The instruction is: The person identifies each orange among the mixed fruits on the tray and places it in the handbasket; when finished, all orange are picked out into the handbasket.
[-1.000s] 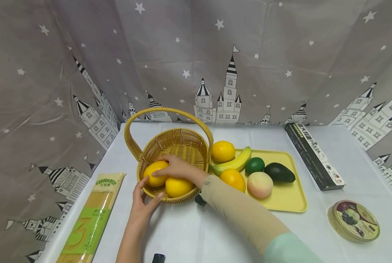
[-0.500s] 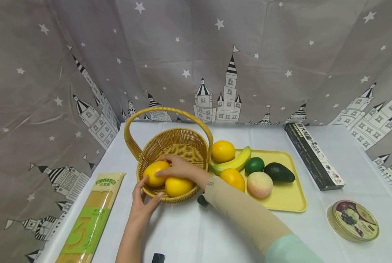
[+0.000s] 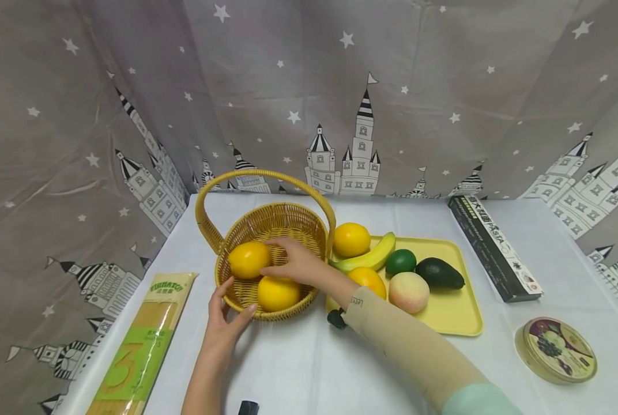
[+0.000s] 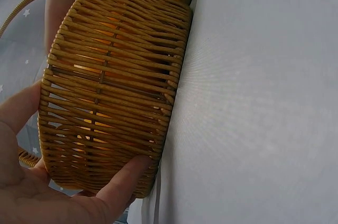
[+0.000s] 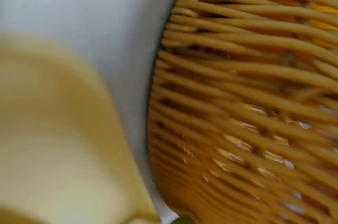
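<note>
In the head view, a woven wicker basket with a tall arched handle stands left of centre. My left hand grips its near left side; the left wrist view shows the thumb against the wicker wall and a finger at the rim. Over the basket, my right hand holds the right side of a lemon between thumb and fingers. A second yellow fruit lies under this hand. The right wrist view shows only the basket wall and tray edge, with the right fingers hidden.
On a yellow tray to the right lie a banana, an avocado, a peach, a green fruit and orange-yellow fruits. A pasta box and round tin sit farther right; a noodle packet is left.
The lemon has shifted towards the back of the basket, and my right hand has moved right and slightly back. My left hand keeps its place on the basket.
</note>
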Motion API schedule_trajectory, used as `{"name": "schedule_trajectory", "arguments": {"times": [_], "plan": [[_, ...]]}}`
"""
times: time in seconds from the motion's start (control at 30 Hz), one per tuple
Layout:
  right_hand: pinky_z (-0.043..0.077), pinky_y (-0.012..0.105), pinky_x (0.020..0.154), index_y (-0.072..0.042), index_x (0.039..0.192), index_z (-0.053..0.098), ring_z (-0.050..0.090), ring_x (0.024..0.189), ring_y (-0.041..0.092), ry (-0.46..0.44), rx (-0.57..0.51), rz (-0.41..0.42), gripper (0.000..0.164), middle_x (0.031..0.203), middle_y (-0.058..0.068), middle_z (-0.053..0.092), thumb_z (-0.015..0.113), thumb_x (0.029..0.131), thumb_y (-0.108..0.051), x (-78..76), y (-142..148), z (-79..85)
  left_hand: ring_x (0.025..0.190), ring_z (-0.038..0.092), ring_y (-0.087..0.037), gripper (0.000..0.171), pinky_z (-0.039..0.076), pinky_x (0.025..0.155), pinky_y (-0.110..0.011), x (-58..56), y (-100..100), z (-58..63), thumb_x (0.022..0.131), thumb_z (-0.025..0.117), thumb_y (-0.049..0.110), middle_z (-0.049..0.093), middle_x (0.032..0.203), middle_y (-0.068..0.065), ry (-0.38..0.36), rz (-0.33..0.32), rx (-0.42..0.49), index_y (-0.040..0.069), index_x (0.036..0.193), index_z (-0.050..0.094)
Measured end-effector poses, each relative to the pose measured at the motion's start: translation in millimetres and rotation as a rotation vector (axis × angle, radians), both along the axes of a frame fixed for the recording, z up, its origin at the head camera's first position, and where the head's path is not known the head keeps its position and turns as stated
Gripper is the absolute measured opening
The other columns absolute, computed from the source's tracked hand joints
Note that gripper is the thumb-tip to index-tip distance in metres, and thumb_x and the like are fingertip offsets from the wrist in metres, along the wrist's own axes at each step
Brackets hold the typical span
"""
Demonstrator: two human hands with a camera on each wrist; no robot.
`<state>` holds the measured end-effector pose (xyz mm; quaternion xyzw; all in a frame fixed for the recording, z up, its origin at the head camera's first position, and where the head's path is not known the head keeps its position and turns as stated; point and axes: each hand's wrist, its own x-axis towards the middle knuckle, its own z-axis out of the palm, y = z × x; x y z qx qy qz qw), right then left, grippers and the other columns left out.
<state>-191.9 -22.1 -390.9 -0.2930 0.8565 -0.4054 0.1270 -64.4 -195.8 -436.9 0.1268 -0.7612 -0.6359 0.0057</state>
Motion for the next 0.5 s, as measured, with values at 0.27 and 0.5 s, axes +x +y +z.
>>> {"name": "schedule_trajectory", "arguments": {"times": [0.27,0.5], "plan": [[0.044,0.031,0.095,-0.02,0.137,0.046,0.048,0.118,0.016,0.096,-0.072,0.03,0.063,0.137,-0.004,0.046,0.068,0.083,-0.041,19.3,28,18.3,0.141,0.001,-0.036,0.083,0.02,0.107,-0.058,-1.1,2,0.4,0.083,0.071,0.032,-0.009,0.155,-0.001,-0.028,0.01,-0.005,0.031,0.147,0.019],[0.048,0.03,0.091,-0.028,0.134,0.047,0.051,0.114,0.017,-0.101,-0.267,-0.048,0.06,0.136,-0.006,0.045,0.073,0.08,-0.035,44.5,66,34.2,0.141,0.001,-0.037,0.083,0.019,0.107,-0.059,-0.9,3,1.8,0.083,0.071,0.03,-0.01,0.155,-0.002,-0.029,0.012,-0.011,0.03,0.147,0.018]]}}
